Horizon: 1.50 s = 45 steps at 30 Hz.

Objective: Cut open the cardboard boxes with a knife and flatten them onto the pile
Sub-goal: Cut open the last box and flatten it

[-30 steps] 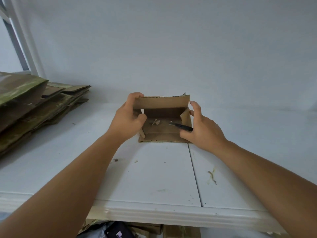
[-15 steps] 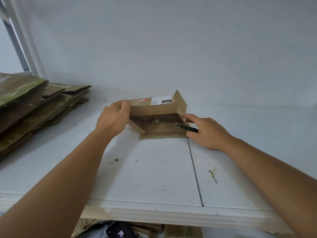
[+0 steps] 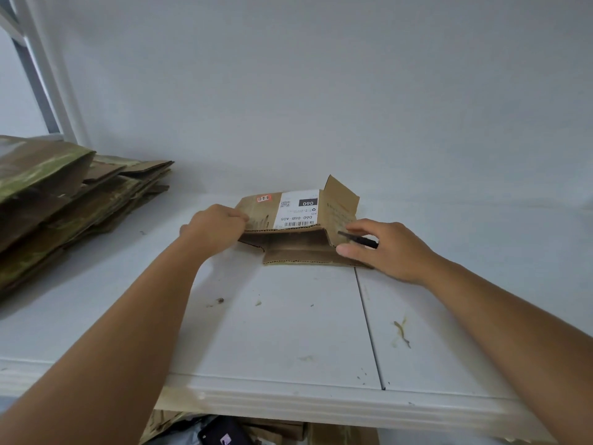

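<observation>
cardboard box (image 3: 298, 226) half-collapsed, both hands on it, knife (image 3: 358, 239) in right hand (image 3: 390, 250)

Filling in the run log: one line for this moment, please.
step: flattening box | left hand: grips left edge | right hand: holds knife, presses box | pile: left

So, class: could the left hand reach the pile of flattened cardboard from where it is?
Probably yes: the left hand grips the box's left edge, and only bare table lies between it and the pile.
</observation>
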Each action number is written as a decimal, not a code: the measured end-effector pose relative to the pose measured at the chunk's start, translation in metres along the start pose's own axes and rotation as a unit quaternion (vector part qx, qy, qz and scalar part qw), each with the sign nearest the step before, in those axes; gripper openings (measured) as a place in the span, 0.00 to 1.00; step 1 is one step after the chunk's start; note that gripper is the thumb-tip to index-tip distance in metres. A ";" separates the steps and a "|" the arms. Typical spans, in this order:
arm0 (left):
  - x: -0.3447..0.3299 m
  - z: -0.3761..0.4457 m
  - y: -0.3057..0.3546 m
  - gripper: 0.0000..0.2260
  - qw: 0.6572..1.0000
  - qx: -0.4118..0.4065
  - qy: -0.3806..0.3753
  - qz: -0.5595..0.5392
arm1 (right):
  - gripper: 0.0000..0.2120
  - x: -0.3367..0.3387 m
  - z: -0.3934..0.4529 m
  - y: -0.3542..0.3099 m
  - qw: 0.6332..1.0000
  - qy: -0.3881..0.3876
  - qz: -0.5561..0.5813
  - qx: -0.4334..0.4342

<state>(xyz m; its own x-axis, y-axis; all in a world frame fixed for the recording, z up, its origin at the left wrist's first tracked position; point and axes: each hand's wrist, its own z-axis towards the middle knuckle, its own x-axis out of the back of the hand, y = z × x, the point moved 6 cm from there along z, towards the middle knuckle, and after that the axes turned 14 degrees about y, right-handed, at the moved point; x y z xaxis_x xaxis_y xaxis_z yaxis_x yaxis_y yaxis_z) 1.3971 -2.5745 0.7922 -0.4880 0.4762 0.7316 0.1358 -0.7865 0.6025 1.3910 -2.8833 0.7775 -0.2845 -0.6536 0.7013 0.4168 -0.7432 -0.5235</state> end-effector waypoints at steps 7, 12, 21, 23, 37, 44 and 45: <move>0.003 -0.003 0.010 0.26 0.997 -0.071 -0.012 -0.011 | 0.08 0.010 0.007 0.001 0.990 0.091 0.109 -0.025; -0.003 -0.009 0.017 0.16 0.986 -0.144 -0.061 -0.064 | 0.09 0.018 0.017 0.009 0.990 0.140 0.029 -0.004; -0.020 -0.027 0.047 0.29 0.962 -0.233 -0.107 -0.091 | 0.23 0.028 0.020 0.022 0.982 0.176 -0.037 -0.047; -0.019 -0.026 0.051 0.27 0.961 -0.227 -0.093 -0.130 | 0.25 0.028 0.020 0.024 0.986 0.155 -0.026 -0.054; -0.008 -0.023 0.053 0.13 0.979 -0.188 -0.061 -0.054 | 0.20 0.043 0.011 -0.002 0.984 0.177 -0.029 0.003; 0.000 -0.025 0.060 0.24 0.974 -0.173 -0.128 -0.075 | 0.20 0.046 0.007 -0.009 0.983 0.166 0.081 -0.006; 0.001 -0.027 0.061 0.32 0.973 -0.164 -0.141 -0.074 | 0.20 0.044 0.007 -0.009 0.983 0.160 0.092 -0.009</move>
<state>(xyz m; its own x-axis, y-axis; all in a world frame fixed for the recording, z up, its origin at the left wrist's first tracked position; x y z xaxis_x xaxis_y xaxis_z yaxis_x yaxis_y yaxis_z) 1.3822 -2.6322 0.8207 -0.2180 0.6459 0.7316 -0.2235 -0.7628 0.6068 1.3806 -2.9046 0.8165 -0.4633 -0.7871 0.4073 0.4717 -0.6081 -0.6386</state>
